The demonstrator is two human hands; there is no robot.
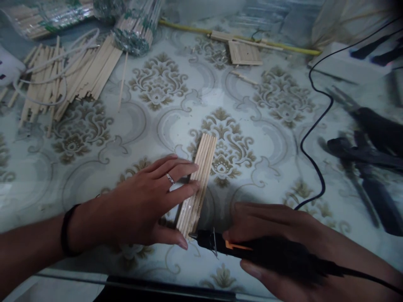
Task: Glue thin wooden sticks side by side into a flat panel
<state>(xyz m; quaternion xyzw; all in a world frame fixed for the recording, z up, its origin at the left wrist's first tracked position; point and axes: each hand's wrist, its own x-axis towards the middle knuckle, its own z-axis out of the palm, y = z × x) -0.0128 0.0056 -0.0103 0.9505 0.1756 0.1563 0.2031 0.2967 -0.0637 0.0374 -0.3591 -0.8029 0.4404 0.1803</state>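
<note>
A narrow row of pale wooden sticks [202, 167] lies side by side on the patterned table cover, slanting away from me. My left hand [151, 197], with a ring and a dark wristband, rests its fingertips on the sticks and has its thumb at their near end; its fingers are spread. In my right hand [270, 235] is a black glue gun [277, 256] with an orange trigger. The gun's metal nozzle touches or nearly touches the near end of the sticks, where a shiny patch shows.
Loose wooden sticks [91, 75] and a white cable [64, 79] lie at the far left, near plastic-wrapped bundles [135, 29]. A small stick panel [244, 53] sits by a yellow strip [289, 47] at the back. Pliers [365, 155] and a black cord [311, 167] lie right.
</note>
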